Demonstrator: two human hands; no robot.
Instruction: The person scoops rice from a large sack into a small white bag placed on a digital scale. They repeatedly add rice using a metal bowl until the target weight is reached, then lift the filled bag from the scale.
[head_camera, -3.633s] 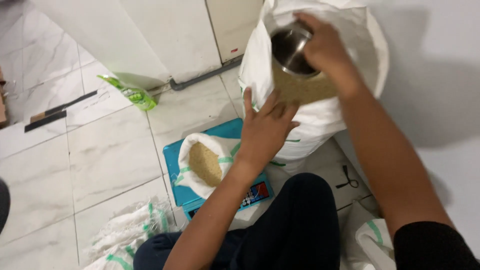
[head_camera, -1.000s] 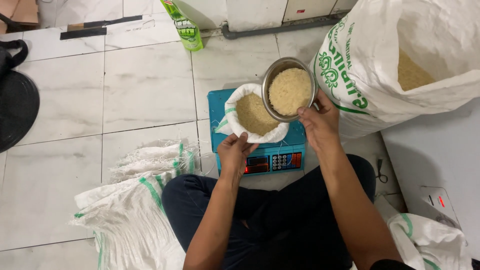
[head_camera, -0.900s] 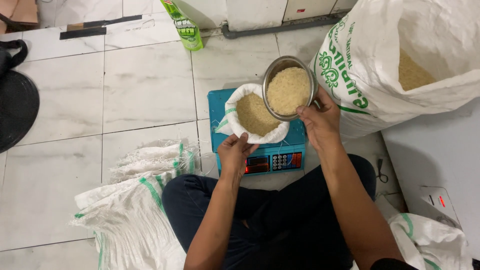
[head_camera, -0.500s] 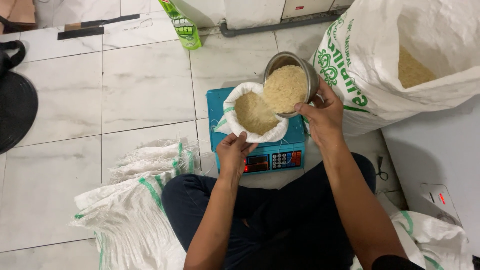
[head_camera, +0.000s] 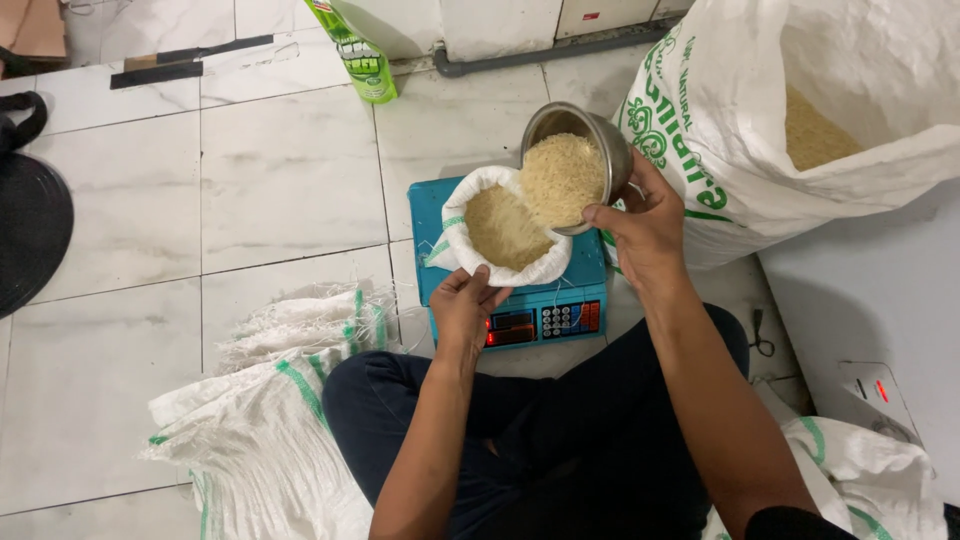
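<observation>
While left hand (head_camera: 467, 305) grips small sack (head_camera: 507, 228), right hand (head_camera: 647, 222) tilts steel bowl (head_camera: 580, 160).

White marble-look floor tiles (head_camera: 285, 175) fill the scene. A pile of empty woven sacks (head_camera: 265, 415) with green stripes lies at lower left. A green carton (head_camera: 355, 50) leans near a grey pipe (head_camera: 545, 52) along the wall. A dark round object (head_camera: 30, 235) sits at the left edge. Small scissors (head_camera: 760, 335) lie right of the scale, with black strips (head_camera: 185, 62) at top left.
</observation>
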